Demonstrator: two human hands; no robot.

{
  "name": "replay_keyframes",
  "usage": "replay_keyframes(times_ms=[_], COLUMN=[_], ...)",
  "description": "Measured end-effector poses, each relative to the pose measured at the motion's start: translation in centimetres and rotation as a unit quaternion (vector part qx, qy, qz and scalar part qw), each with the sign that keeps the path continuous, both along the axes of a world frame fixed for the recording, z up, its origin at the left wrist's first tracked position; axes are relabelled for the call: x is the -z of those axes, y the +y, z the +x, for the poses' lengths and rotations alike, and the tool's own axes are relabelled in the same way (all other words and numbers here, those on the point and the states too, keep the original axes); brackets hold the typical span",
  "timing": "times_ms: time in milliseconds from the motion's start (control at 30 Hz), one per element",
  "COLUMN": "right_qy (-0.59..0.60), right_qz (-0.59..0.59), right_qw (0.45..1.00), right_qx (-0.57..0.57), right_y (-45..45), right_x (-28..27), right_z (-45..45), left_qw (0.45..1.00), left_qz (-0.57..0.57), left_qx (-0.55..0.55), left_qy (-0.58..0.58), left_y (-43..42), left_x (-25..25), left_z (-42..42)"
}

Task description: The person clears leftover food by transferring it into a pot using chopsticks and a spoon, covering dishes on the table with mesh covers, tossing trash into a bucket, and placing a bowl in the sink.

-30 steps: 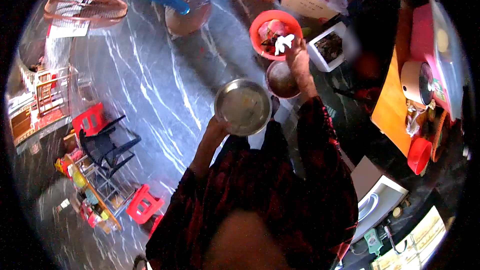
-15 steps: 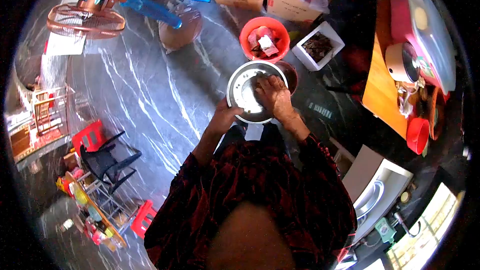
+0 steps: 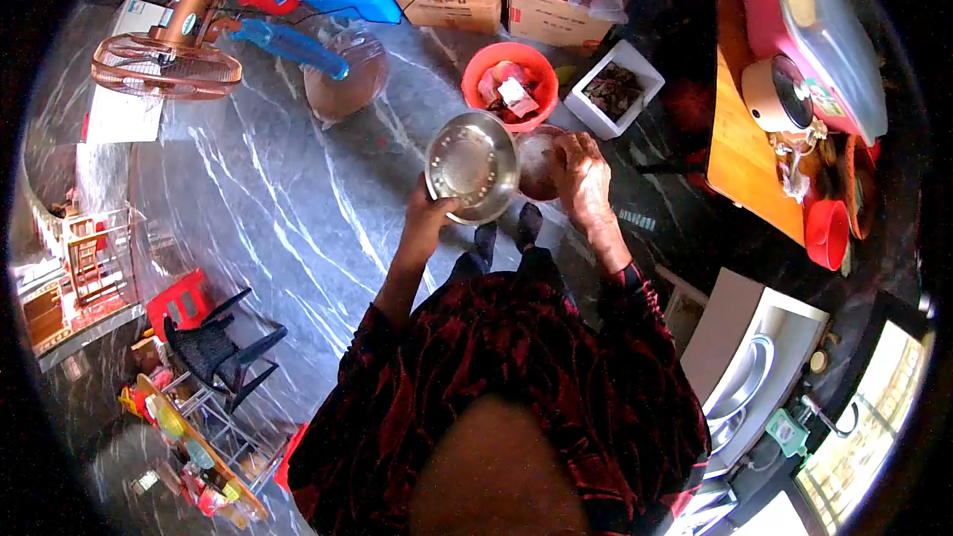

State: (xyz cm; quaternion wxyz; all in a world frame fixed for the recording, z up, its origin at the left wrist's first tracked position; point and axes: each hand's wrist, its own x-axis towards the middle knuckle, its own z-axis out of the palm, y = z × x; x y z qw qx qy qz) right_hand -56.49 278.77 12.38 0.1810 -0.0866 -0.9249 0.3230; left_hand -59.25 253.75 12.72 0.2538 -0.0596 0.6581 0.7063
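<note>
A shiny metal bowl (image 3: 465, 169) is in my left hand (image 3: 425, 210), which grips its near left rim with the thumb inside. The bowl tilts a little, and small pale spots show on its inner surface. My right hand (image 3: 586, 179) is apart from the metal bowl, over the right side of a reddish-brown basin (image 3: 537, 165). Its fingers are curled together; what they hold, if anything, is hidden. Just beyond stands a red basin (image 3: 510, 58) with reddish pieces and a white-and-pink packet (image 3: 516, 97) in it.
A white foam box (image 3: 650, 89) with dark contents stands beyond my right hand. Cardboard boxes (image 3: 447, 10) with bags line the far side. At left are a fan (image 3: 167, 65) and a black chair (image 3: 223, 347); an orange-topped table (image 3: 740, 149) stands at right.
My right hand has come out of the metal bowl and moved right, over the reddish-brown basin. The metal bowl has shifted left in my left hand, uncovering more of that basin.
</note>
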Motion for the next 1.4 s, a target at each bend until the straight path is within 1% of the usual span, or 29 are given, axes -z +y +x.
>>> replay_keyframes(times_ms=[33, 67, 100, 133, 167, 233, 300, 367, 433, 467, 500, 533, 633, 667, 700, 767, 833, 867, 900, 933, 1000, 1033, 1100, 1133, 1233, 1300, 1333, 1367, 1400], right_qy=[0.0, 0.016, 0.032, 0.054, 0.054, 0.067, 0.093, 0.064, 0.018, -0.009, -0.02, -0.013, -0.01, -0.014, -0.072, -0.089, -0.068, 0.024, 0.032, 0.057, 0.105, 0.102, 0.016, 0.019, 0.037, 0.083, 0.05, 0.012, 0.027], right_qz=[0.001, 0.018, 0.036, 0.027, 0.025, -0.031, -0.088, -0.041, -0.013, -0.023, -0.008, 0.003, 0.01, 0.009, -0.004, 0.012, -0.013, 0.033, 0.008, 0.029, 0.05, 0.088, 0.118, 0.172, 0.121, -0.064, -0.092, -0.127, -0.135], right_qw=[1.0, 1.0, 0.999, 0.998, 0.998, 0.997, 0.99, 0.996, 0.999, 0.999, 0.999, 1.0, 1.0, 1.0, 0.997, 0.995, 0.996, 0.997, 0.994, 0.99, 0.98, 0.976, 0.975, 0.964, 0.974, 0.979, 0.984, 0.981, 0.979], right_qx=[0.002, 0.01, 0.016, 0.014, 0.012, -0.003, -0.05, -0.052, -0.041, -0.041, -0.027, -0.015, 0.009, 0.019, 0.036, 0.05, 0.051, 0.061, 0.101, 0.125, 0.16, 0.171, 0.189, 0.201, 0.189, 0.177, 0.142, 0.144, 0.148], right_y=[0.2, 0.2, 0.3, 0.1, -0.4, -1.4, -3.2, -5.8, -7.7, -8.5, -9.2, -9.7, -10.8, -10.7, -11.0, -11.3, -11.1, -10.7, -10.4, -9.8, -8.4, -7.6, -6.8, -6.5, -6.8, -7.8, -7.6, -7.4, -7.3], right_x=[0.6, 1.0, 1.5, 1.0, 0.5, -0.9, -2.0, -2.5, -1.6, -2.5, -3.6, -3.3, -2.4, -2.2, -1.7, -1.4, -0.7, -0.5, -0.4, -1.0, -2.6, -1.2, 1.0, 1.5, 1.6, 3.8, 3.9, 4.6, 5.3], right_z=[0.0, 0.2, 0.4, 0.7, 1.0, 1.8, 2.3, 3.0, 3.1, 3.1, 3.2, 3.2, 3.5, 3.5, 3.6, 4.1, 4.5, 4.7, 4.7, 4.6, 4.5, 3.9, 3.5, 3.5, 5.3, 6.7, 8.1, 9.5, 11.0], left_qw=[1.0, 1.0, 0.999, 0.997, 0.997, 0.986, 0.985, 0.982, 0.984, 0.988, 0.99, 0.991, 0.989, 0.987, 0.986, 0.989, 0.989, 0.988, 0.986, 0.993, 0.993, 0.992, 0.996, 0.995, 0.99, 0.977, 0.973, 0.959, 0.953], left_qz=[0.016, 0.016, 0.042, 0.067, 0.065, 0.16, 0.168, 0.191, 0.175, 0.154, 0.133, 0.103, 0.101, 0.128, 0.137, 0.123, 0.141, 0.152, 0.163, 0.114, 0.115, 0.121, 0.092, 0.1, 0.119, 0.16, 0.165, 0.2, 0.201], left_qx=[-0.021, -0.02, -0.024, -0.029, -0.031, -0.037, -0.025, 0.006, 0.024, 0.032, 0.039, 0.071, 0.095, 0.082, 0.088, 0.086, 0.034, 0.031, 0.025, 0.018, 0.004, 0.01, -0.004, 0.011, 0.062, 0.079, 0.104, 0.116, 0.132], left_qy=[0.001, 0.001, -0.009, -0.019, -0.019, -0.016, -0.028, -0.012, -0.01, 0.007, 0.025, 0.045, 0.059, 0.042, 0.046, 0.009, -0.018, -0.012, -0.005, -0.013, 0.005, 0.017, 0.004, -0.011, -0.043, -0.117, -0.124, -0.166, -0.182], left_y=[0.0, -0.5, -1.0, -1.4, -1.5, -1.3, -0.9, -0.3, 0.1, 0.4, 0.7, 0.6, 0.4, 0.9, 0.6, -0.2, -0.3, -0.6, -1.1, -2.0, -3.5, -4.3, -5.4, -5.8, -6.5, -6.6, -5.3, -4.6, -4.2], left_x=[-0.8, -0.8, -0.6, -0.9, -1.1, -1.4, -2.1, -2.4, -2.2, -2.4, -2.6, -2.9, -1.9, -2.4, -1.8, -1.1, -1.6, -1.6, -1.6, -1.8, -0.4, 0.0, 0.2, 0.4, 1.9, 3.9, 2.1, 2.2, 2.2], left_z=[-0.2, -0.2, -0.5, -0.6, -0.6, -0.6, -0.7, -0.7, -0.5, -0.1, 0.1, 0.3, 0.6, 0.9, 0.8, 0.9, 1.1, 1.0, 0.8, 0.7, 0.1, 0.0, 0.0, -0.1, -0.2, 0.1, 1.4, 2.1, 2.4])
